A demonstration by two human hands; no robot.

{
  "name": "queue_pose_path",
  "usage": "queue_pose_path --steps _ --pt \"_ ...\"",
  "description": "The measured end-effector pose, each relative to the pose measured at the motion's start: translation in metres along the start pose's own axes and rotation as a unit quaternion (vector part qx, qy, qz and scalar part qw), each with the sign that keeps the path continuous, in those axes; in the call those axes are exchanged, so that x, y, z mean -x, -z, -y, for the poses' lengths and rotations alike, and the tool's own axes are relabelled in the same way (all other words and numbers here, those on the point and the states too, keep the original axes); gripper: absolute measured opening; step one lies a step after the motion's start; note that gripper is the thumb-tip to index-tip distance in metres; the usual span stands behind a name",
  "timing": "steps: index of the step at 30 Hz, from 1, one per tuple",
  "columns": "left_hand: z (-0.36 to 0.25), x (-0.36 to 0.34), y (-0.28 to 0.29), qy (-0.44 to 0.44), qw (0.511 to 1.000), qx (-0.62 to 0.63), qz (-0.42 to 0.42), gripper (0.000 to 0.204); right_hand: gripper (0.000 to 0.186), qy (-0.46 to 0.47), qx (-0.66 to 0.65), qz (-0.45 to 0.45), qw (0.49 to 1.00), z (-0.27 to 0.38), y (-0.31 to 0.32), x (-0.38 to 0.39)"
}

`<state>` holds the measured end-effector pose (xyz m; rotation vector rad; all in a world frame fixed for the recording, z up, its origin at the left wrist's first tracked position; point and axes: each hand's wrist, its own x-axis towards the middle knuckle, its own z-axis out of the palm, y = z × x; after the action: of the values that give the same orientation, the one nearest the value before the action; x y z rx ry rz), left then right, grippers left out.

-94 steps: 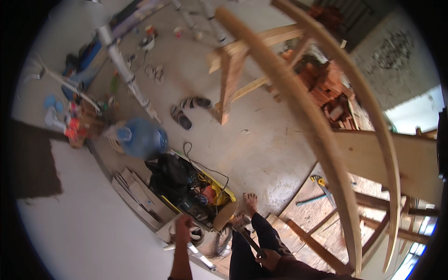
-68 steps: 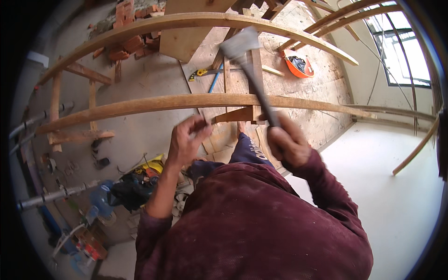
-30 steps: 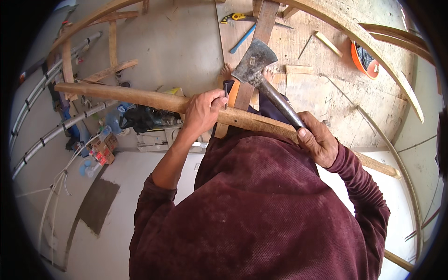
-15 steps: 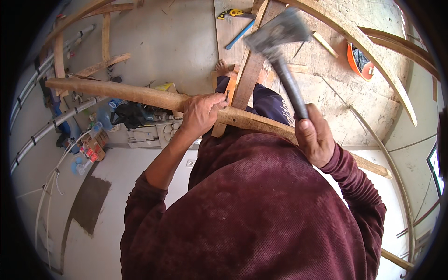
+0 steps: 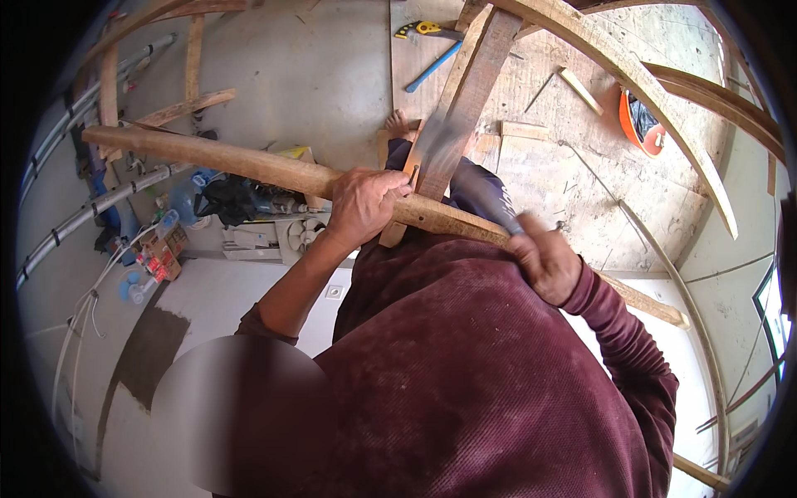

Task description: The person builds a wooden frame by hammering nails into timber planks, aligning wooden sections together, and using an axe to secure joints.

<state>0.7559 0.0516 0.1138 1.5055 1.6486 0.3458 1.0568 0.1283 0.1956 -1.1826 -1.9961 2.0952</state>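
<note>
My left hand (image 5: 363, 206) is wrapped over a long wooden beam (image 5: 224, 164) that lies across in front of my body. Its fingertips press close beside a nail (image 5: 413, 176) standing up from a wooden piece at the joint. Closed around a dark handle, my right hand (image 5: 548, 261) holds a hatchet (image 5: 448, 139). The hatchet is smeared by motion, with its head just above the nail. Whether it touches the nail I cannot tell. A wide plank (image 5: 477, 83) runs away from the joint between my legs.
A yellow-and-black saw (image 5: 427, 30) and a blue bar (image 5: 434, 66) lie ahead on the floor. To the right are an orange bucket (image 5: 639, 124) and curved timbers (image 5: 631, 62). Tools and boxes stand along the left wall, near silver pipes (image 5: 104, 202).
The hatchet has swung down from its raised position towards the nail. My right hand has dropped slightly and tilted left, while my left hand stays on the beam.
</note>
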Motion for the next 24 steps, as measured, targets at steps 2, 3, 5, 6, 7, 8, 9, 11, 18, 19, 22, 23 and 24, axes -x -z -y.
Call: queue_pose_path --steps 2,3,5,6,7,8,9,11,18,19,22,23,24 --pt "0.0 0.001 0.005 0.0 0.999 -0.025 0.036 0.019 0.037 -0.046 0.016 0.039 0.998 -0.007 0.002 0.001" --pt "0.0 0.001 0.008 -0.027 0.998 -0.044 0.029 0.024 0.037 -0.059 0.03 0.02 0.998 -0.009 0.004 0.001" --pt "-0.001 0.01 0.015 -0.083 0.993 -0.077 0.036 0.043 0.038 -0.074 -0.019 -0.004 0.997 -0.007 0.003 0.008" --pt "-0.003 0.019 0.019 -0.089 0.985 -0.142 0.04 0.057 0.038 -0.083 -0.04 -0.01 0.996 -0.005 0.003 0.01" --pt "-0.004 0.031 0.021 -0.079 0.974 -0.203 0.055 0.072 0.038 -0.095 -0.04 -0.027 0.994 -0.002 0.001 0.013" --pt "-0.004 0.038 0.019 -0.039 0.957 -0.269 0.101 0.087 0.038 -0.103 -0.041 -0.029 0.993 0.0 0.0 0.014" --pt "-0.002 0.044 0.015 -0.052 0.967 -0.244 0.053 0.095 0.039 -0.109 -0.039 -0.031 0.993 0.002 -0.002 0.016" --pt "0.004 0.052 0.002 -0.017 0.977 -0.21 0.02 0.112 0.039 -0.104 -0.036 -0.031 0.993 0.006 -0.006 0.018" --pt "0.035 0.053 -0.022 -0.121 0.956 -0.235 -0.13 0.09 0.032 -0.087 -0.09 -0.096 0.988 -0.001 -0.016 0.02" --pt "0.036 0.054 -0.019 -0.133 0.959 -0.215 -0.129 0.088 0.032 -0.09 -0.086 -0.084 0.989 -0.002 -0.016 0.019" --pt "0.037 0.054 -0.012 -0.134 0.967 -0.19 -0.102 0.084 0.031 -0.08 -0.018 -0.031 0.996 0.001 -0.012 0.011" --pt "0.037 0.053 -0.011 -0.139 0.964 -0.196 -0.111 0.083 0.031 -0.067 0.002 -0.012 0.998 0.005 -0.011 0.009" --pt "0.037 0.052 -0.011 -0.144 0.962 -0.204 -0.113 0.082 0.032 -0.043 0.023 0.001 0.999 0.009 -0.008 0.007"
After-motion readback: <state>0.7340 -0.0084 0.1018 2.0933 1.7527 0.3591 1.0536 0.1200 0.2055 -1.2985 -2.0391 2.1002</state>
